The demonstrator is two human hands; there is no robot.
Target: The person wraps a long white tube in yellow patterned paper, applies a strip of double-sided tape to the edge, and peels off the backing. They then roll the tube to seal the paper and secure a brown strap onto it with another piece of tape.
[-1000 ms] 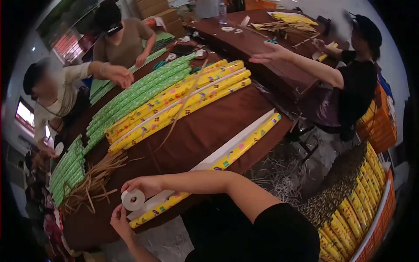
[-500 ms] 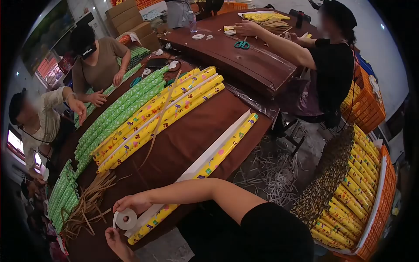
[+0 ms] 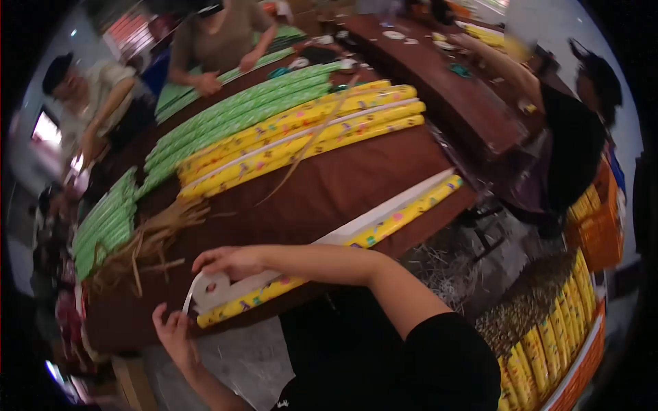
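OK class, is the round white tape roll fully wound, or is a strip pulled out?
Pulled out: a narrow white strip leaves the roll toward the left hand.

A broad tabletop [image 3: 373, 168] under a creased, dark reddish-brown covering fills the middle of the room. Beyond it stands a second table [image 3: 425, 75] of similar brown, its surface flatter. The grey floor [image 3: 236, 366] shows below and to the right, where thin white shreds [image 3: 442, 270] lie scattered. A smooth, pale grey wall [image 3: 632, 103] rises at the right, above an orange plastic crate [image 3: 603, 236]. At the far left, a small window [image 3: 46, 128] glows white; higher up, a reddish, barred-looking window [image 3: 130, 31] is blurred. The light is dim and uneven, the corners dark.
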